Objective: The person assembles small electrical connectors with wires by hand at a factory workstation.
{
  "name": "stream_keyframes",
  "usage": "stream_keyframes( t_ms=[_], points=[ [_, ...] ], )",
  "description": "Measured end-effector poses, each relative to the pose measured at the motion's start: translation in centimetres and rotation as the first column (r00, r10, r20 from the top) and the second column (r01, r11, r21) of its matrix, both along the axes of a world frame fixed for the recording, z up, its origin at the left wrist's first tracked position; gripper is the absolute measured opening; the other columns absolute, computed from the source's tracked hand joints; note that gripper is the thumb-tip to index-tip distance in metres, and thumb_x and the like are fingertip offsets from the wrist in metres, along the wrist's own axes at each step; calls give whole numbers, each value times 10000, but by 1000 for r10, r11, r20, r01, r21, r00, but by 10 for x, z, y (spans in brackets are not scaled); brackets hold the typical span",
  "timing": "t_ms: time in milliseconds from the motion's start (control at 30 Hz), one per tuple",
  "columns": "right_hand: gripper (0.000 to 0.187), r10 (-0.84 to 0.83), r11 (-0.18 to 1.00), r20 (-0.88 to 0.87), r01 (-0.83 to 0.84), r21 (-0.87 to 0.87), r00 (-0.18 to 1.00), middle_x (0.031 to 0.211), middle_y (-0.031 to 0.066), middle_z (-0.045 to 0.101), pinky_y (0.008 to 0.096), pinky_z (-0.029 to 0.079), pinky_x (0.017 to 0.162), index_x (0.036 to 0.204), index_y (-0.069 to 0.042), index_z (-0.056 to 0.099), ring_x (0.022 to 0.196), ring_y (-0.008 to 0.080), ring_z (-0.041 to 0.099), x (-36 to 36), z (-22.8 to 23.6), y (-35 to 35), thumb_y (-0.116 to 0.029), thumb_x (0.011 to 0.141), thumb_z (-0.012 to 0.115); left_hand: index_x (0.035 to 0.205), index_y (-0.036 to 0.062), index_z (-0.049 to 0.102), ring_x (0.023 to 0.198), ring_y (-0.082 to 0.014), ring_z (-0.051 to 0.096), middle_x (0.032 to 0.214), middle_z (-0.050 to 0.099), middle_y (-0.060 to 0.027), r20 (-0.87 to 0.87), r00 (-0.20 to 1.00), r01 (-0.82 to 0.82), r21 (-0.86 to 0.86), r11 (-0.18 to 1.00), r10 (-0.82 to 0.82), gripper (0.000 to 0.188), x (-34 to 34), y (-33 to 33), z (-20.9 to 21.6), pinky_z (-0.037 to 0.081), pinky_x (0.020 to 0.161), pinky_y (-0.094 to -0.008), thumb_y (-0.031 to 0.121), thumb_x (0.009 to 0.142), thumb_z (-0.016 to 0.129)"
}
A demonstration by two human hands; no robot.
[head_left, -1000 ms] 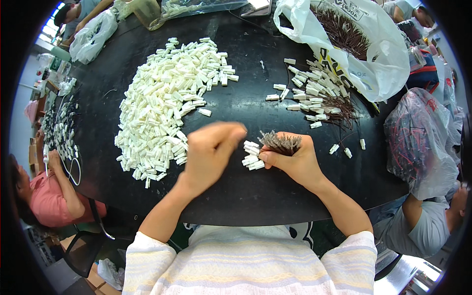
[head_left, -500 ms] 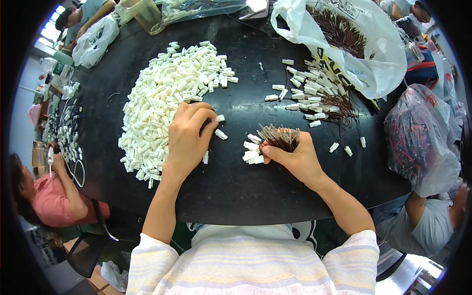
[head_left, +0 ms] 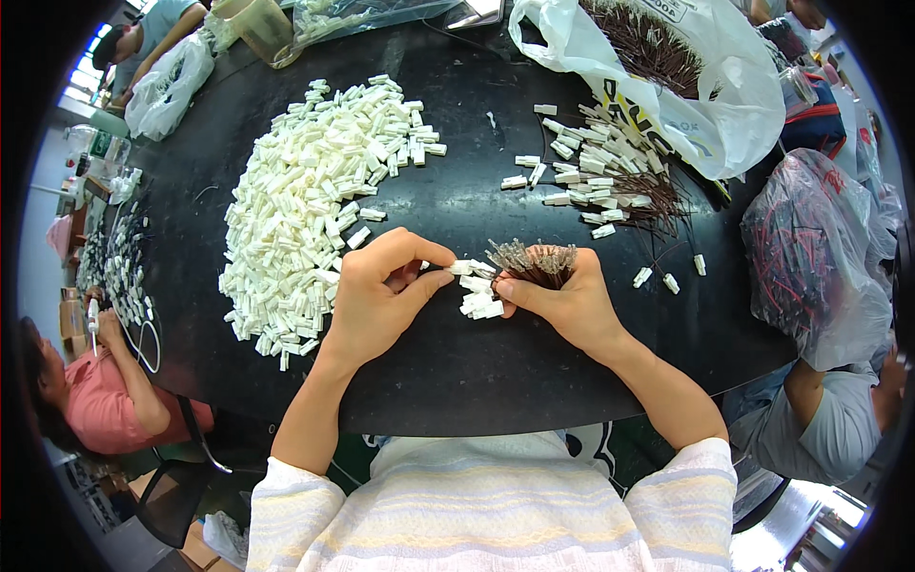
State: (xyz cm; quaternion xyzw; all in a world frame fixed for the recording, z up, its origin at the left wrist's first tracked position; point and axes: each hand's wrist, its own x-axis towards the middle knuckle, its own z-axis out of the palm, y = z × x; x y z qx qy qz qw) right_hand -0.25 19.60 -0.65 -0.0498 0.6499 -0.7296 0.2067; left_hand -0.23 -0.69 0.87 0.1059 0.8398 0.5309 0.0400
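My left hand point(head_left: 383, 291) pinches a small white plastic connector housing point(head_left: 459, 268) between thumb and forefinger. That housing meets the wires at my right hand point(head_left: 564, 295); whether a wire sits inside it I cannot tell. Wrapped in my right hand is a bundle of dark brown wires point(head_left: 536, 264) with pale tips standing up. Several white housings point(head_left: 481, 303) stick out to the left of this bundle, by my right thumb. A big heap of loose white housings point(head_left: 300, 200) lies on the table beyond and left of my left hand.
Brown wires with white housings point(head_left: 610, 176) lie spread at the right of the black table point(head_left: 448, 377). Behind them sits a white plastic bag point(head_left: 734, 114) of brown wires. A clear bag with red wires point(head_left: 810, 257) stands at the right edge. Co-workers sit on both sides.
My left hand has moved right from the heap's edge, bringing a white housing to the wires in my right hand. The view has shifted slightly.
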Motion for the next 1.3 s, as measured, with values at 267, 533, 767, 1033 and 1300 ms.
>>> stream_keyframes(
  t_ms=[267,533,767,1033,1300],
  points=[
    [106,39,998,8,-39,41,999,674,30,612,189,422,560,847,34,628,609,56,542,0,0,1,-42,774,617,753,13,625,561,-74,418,719,604,-17,-205,976,63,-34,997,-68,130,-2,1,-4,322,478,-200,-62,651,653],
    [64,42,999,-24,-43,-25,999,674,53,571,214,424,563,779,42,560,601,91,539,-1,1,3,-17,789,581,742,-1,616,593,-116,451,753,640,-51,-300,942,143,-56,988,-153,133,-2,3,-6,349,488,-220,-73,635,648],
    [80,39,994,-29,-36,99,999,606,5,557,196,374,503,773,1,568,553,40,486,4,-5,0,-73,799,586,747,-8,616,579,-131,476,738,636,-67,-349,925,150,-26,988,-150,136,-1,6,-11,374,485,-227,-82,635,639],
    [72,39,989,-116,-22,145,992,584,-7,532,204,351,471,783,-1,562,529,31,450,6,-8,-3,-69,793,583,744,-12,609,590,-159,507,738,632,-78,-348,926,159,7,987,-146,156,1,8,-9,419,508,-252,-97,614,630],
    [77,-17,999,16,17,37,1000,627,6,558,187,392,514,759,5,554,561,42,501,2,-1,-1,-55,800,582,834,12,621,852,-192,536,907,608,-78,-324,945,-44,-285,958,-53,212,-13,-28,19,434,689,-297,-68,637,613]
  ],
)
